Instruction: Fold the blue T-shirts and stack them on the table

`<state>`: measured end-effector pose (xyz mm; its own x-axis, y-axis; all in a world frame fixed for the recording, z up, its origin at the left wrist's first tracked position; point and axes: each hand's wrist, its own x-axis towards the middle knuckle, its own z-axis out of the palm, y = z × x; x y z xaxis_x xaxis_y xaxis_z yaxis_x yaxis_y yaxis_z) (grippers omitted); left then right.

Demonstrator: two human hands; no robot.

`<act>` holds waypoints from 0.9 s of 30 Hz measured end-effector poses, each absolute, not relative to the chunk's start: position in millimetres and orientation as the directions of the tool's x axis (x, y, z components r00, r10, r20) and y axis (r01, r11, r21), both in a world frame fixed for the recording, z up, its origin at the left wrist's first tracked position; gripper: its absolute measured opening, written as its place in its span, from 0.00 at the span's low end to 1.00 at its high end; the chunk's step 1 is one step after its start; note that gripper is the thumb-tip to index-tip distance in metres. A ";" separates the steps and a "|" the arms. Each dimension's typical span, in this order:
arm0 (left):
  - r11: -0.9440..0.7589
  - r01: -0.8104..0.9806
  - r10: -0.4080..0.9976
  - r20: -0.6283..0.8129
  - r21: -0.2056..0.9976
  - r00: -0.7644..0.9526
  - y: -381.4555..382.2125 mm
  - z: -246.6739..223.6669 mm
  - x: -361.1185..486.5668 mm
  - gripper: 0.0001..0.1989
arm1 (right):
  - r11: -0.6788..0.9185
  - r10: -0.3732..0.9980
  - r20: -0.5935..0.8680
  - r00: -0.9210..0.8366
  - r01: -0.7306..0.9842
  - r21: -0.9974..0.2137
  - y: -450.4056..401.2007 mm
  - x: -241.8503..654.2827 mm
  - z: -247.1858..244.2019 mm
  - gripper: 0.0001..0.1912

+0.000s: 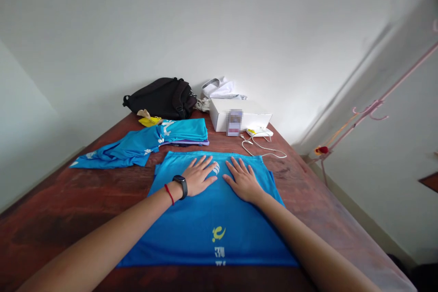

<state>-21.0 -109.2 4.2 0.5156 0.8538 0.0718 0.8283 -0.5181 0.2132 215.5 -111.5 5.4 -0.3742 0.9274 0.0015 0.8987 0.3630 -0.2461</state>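
A blue garment (219,210) with a yellow emblem and white print lies spread on the reddish-brown table (61,210). My left hand (198,176) rests palm down on its upper part, fingers spread, left of a small white logo; a black band and a red string circle that wrist. On the other side of the logo, my right hand (244,180) lies flat on the same cloth with its fingers apart. Neither hand grips anything. Beyond them to the left is a folded blue garment pile (185,130), with a loose blue part (119,148) trailing left.
At the back are a black backpack (160,98), a white bag (221,87) and a white box (246,114) with a card against it. A white device (262,132) and cable lie nearby. A pink metal rack (372,107) stands right of the table.
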 end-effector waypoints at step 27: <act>-0.592 0.803 0.786 0.171 -0.066 0.594 -303.4 34.9 -188.1 0.36 | 0.416 0.888 0.079 -0.453 0.720 -0.556 -236.2 373.2 10.5 0.26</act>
